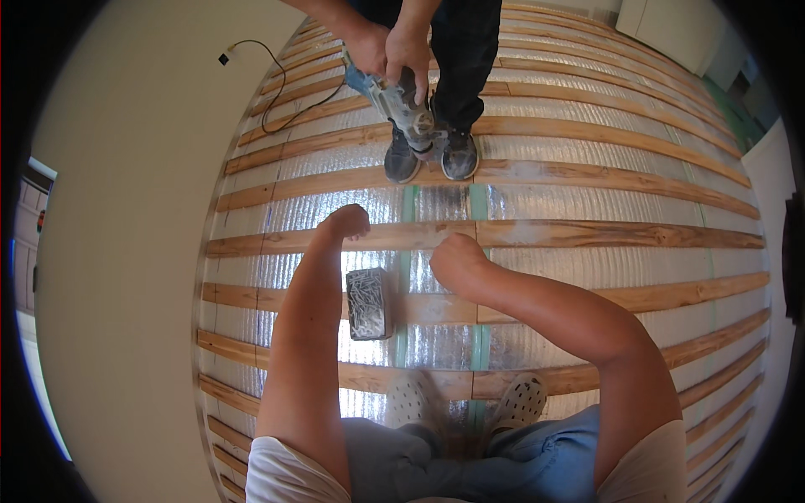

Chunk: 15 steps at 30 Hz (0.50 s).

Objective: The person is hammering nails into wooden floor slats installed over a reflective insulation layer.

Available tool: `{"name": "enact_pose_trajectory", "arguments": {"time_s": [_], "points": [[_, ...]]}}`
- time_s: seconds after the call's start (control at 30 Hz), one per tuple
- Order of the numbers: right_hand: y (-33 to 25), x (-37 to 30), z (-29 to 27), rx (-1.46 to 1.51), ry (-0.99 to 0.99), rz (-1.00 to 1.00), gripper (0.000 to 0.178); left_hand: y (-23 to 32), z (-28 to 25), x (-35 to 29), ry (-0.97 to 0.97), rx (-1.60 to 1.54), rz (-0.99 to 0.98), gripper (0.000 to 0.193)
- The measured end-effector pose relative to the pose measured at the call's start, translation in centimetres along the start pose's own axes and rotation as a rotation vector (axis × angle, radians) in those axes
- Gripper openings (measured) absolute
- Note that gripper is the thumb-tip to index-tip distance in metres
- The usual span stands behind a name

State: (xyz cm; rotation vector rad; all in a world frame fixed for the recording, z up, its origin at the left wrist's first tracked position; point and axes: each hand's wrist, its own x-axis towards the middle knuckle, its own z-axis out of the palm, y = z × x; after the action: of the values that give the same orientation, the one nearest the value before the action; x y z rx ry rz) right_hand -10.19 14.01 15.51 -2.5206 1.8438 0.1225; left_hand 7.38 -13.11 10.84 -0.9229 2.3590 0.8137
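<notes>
My left hand is over a wooden batten, fingers curled inward; what they hold, if anything, does not show. Above the same batten, to the right, my right hand is closed, with its fingertips hidden from view. Below and between my hands an open rectangular box sits across another batten, full of thin grey fasteners that look like nails or screws, with whitish pieces at its near end. A co-worker across from me grips a dusty blue-grey power drill with both hands, its tip pointing down at a batten.
Parallel wooden battens run across silver foil sheeting. Green strips show in the foil. The co-worker's dark shoes stand ahead, my light clogs below. A cord leads to a socket on the left wall.
</notes>
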Motion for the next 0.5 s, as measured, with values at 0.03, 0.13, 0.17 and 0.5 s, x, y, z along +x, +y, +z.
{"name": "enact_pose_trajectory", "arguments": {"time_s": [0.03,0.13,0.17,0.5], "points": [[0.0,0.0,0.0,-0.012,0.001,-0.008,0.011,0.0,0.0,0.1,0.000,0.003,0.004,0.016],[0.0,-0.4,-0.8,0.027,0.046,0.008,0.010,0.4,0.1,0.0,0.015,0.039,-0.004,0.018],[0.0,-0.3,-0.6,0.029,0.043,0.007,0.010,0.5,-0.1,-0.1,0.011,0.037,-0.004,0.018],[0.4,0.1,-1.4,0.035,-0.061,0.066,0.012,0.3,-0.1,0.2,-0.052,0.204,-0.040,0.015]]}}
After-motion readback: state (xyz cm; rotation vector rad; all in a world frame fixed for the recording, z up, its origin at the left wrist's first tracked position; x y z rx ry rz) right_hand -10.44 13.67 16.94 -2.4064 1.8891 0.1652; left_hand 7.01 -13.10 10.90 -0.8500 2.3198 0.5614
